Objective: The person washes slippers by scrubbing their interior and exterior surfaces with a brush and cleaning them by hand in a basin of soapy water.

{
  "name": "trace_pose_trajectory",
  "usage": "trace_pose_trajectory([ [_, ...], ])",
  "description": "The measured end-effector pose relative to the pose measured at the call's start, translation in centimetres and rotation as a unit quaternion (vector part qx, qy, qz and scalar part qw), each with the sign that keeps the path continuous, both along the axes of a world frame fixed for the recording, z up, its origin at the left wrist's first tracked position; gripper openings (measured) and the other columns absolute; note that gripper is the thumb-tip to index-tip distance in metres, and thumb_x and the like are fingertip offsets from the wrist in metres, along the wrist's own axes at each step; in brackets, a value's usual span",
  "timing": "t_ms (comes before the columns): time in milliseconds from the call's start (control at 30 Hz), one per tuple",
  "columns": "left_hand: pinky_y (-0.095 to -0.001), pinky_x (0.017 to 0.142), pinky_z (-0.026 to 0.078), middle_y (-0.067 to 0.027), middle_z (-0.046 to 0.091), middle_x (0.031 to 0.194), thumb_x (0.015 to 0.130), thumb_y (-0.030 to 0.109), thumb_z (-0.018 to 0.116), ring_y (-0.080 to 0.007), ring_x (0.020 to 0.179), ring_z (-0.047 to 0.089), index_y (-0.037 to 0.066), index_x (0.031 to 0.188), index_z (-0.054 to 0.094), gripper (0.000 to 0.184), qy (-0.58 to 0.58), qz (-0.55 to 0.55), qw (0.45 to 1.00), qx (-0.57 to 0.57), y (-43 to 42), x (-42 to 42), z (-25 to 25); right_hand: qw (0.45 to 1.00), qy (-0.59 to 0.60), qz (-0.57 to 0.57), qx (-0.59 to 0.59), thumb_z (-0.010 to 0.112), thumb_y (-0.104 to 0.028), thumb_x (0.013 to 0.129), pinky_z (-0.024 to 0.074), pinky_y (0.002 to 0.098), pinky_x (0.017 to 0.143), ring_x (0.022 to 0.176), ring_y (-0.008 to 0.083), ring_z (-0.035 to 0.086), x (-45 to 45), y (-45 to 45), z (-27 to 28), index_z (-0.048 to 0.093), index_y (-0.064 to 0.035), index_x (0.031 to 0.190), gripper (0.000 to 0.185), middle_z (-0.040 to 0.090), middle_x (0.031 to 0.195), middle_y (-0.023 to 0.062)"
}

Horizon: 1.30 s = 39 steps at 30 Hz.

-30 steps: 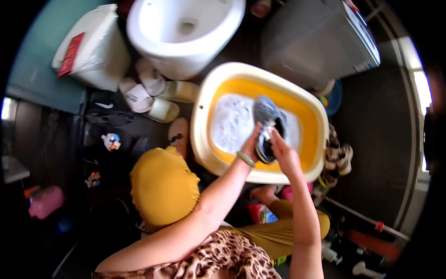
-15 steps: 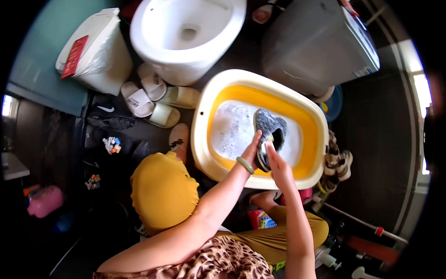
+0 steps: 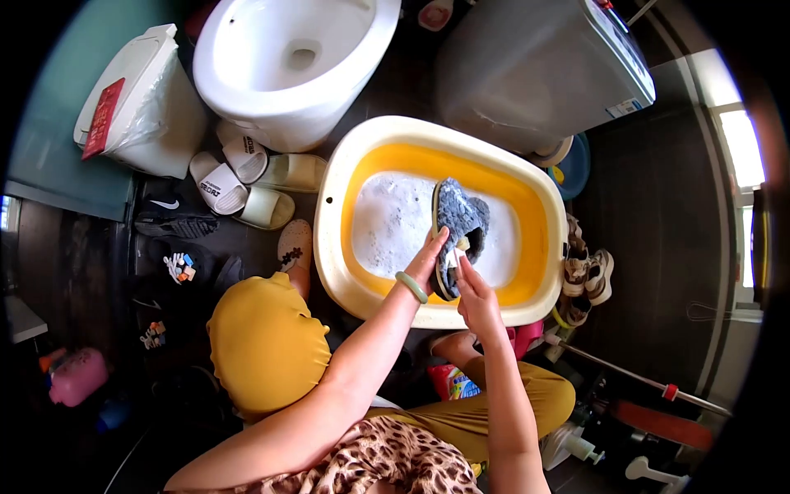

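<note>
A wet grey fuzzy shoe [image 3: 453,207] with a pale sole edge is held tilted above the basin, its opening facing right. My left hand [image 3: 428,254], with a green bangle on the wrist, grips its side near the heel. My right hand [image 3: 479,300] is closed on a small pale brush-like tool [image 3: 455,255], which lies against the shoe near its opening; the fingers hide part of it. Below is a cream-rimmed yellow basin [image 3: 332,255] with white suds [image 3: 387,226] inside.
A toilet [image 3: 247,103], a lidded bin [image 3: 173,123] and a large grey appliance [image 3: 527,74] stand beyond the basin. Slippers [image 3: 267,210] and black shoes [image 3: 174,224] lie to the left. Sneakers [image 3: 599,276] and a metal pole [image 3: 617,367] are on the right.
The view has shifted, so the surroundings sit slightly further left. Both hands stay at the shoe, and the right hand has moved slightly along it with the pale tool.
</note>
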<state>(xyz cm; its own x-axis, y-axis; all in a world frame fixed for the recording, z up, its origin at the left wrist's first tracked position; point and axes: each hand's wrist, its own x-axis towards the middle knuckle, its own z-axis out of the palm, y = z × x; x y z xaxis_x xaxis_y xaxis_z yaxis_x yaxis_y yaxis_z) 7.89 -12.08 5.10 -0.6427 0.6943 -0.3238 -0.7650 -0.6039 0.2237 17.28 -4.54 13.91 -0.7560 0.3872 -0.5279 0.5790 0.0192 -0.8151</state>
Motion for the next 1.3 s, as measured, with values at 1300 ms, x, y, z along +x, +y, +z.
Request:
trace_pose_trajectory([
  [1300, -0.0341, 0.089, 0.046, -0.0066, 0.051, 0.121, 0.086, 0.036, 0.062, -0.0188, 0.107, 0.053, 0.014, 0.135, 0.031, 0.062, 0.012, 0.001, 1.0, -0.017, 1.4, 1.6, 1.3, 0.995, -0.022, -0.051, 0.087, 0.041, -0.027, 0.092, 0.0459, 0.0328, 0.058, 0.064, 0.0172, 0.057, -7.3, 5.6, -6.6, 0.06, -0.0036, 0.109, 0.035, 0.062, 0.079, 0.0125],
])
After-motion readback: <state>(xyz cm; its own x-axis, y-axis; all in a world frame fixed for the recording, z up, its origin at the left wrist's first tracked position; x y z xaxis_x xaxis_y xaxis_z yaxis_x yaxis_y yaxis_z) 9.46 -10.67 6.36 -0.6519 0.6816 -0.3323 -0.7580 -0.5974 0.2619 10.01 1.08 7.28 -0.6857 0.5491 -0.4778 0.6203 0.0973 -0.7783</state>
